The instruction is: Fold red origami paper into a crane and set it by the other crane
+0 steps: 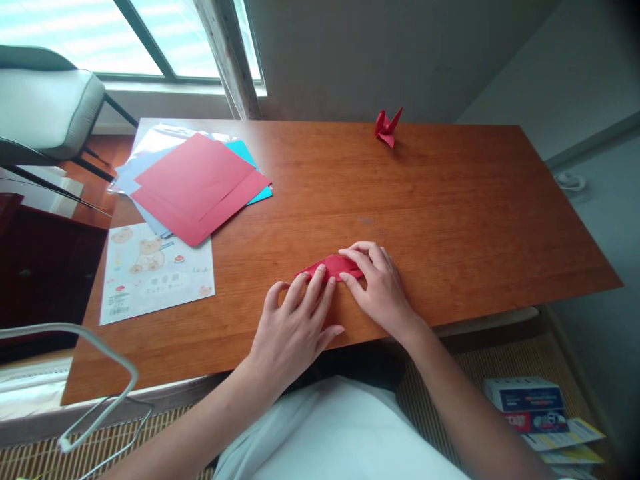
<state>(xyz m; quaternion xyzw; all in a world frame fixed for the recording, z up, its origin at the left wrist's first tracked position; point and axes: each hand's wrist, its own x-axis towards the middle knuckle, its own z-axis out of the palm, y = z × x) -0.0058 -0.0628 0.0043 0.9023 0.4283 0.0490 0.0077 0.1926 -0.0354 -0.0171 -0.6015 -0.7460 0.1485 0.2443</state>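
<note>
A folded piece of red paper (331, 266) lies flat near the front of the wooden table (450, 220). My left hand (295, 325) rests on the table with its fingers stretched out, fingertips pressing the paper's near edge. My right hand (376, 280) lies flat over the paper's right end, fingers extended and pressing it down. Neither hand grips anything. A finished red paper crane (387, 126) stands at the table's far edge.
A stack of red, blue and pale sheets (193, 183) lies at the table's left, with a bear-printed card (155, 270) in front of it. A chair (45, 107) stands by the window. White cable (95, 393) hangs at lower left; boxes (537, 407) sit on the floor at right.
</note>
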